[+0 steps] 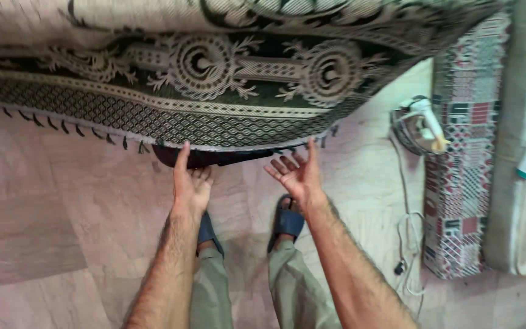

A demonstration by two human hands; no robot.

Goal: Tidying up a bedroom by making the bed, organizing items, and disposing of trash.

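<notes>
Left hand [191, 186] and right hand [296, 176]: each grip is fully open, fingers spread, holding nothing. Fingertips touch the fringed lower edge of the patterned blanket [214, 79], directly above both grips. An iron [418, 125] sits well right of the right grip.

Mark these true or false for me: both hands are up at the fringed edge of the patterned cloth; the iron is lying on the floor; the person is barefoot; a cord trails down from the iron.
1. Both hands are at the fringed edge of the patterned cloth. True: the left hand and right hand reach its lower edge.
2. The iron lies on the floor. False: it rests on the chequered pad.
3. The person is barefoot. False: dark sandals are on the feet.
4. A cord trails down from the iron. True.
</notes>
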